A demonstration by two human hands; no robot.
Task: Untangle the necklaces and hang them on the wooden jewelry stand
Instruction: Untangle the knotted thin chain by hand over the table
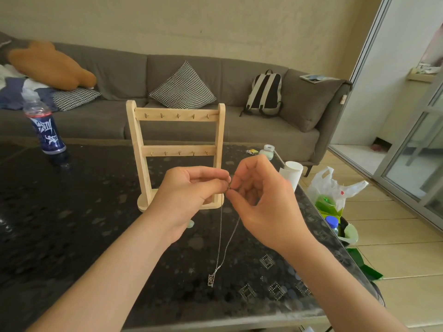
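A thin silver necklace (221, 238) hangs in a loop from my fingertips, and its rectangular pendant (212, 279) dangles just above the dark table. My left hand (189, 195) and my right hand (259, 200) meet in front of me, each pinching one end of the chain near the clasp. Right behind my hands stands the wooden jewelry stand (176, 149), with two crossbars of small hooks, all bare. My left hand hides part of its round base.
The dark glass table (72, 224) carries a blue-labelled bottle (45, 130) at far left, a small jar (268, 150) and a white paper roll (291, 173) at right. A plastic bag (335, 190) sits on the floor beside the table. A grey sofa (263, 116) runs behind.
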